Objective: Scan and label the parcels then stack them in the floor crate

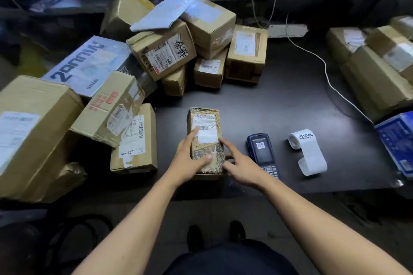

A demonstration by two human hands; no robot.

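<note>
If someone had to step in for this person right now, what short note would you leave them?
Left hand: resting on the small parcel at the table's front edge, thumb across its top, index finger on its label.
Right hand: index finger pressing the same parcel's right side.
Scanner lies just right of the parcel; label roll lies further right.
Done: cannot tell whether this parcel is scanned.
Left: a heap of parcels behind and to the left; more boxes on the right. The floor crate is not in view.
</note>
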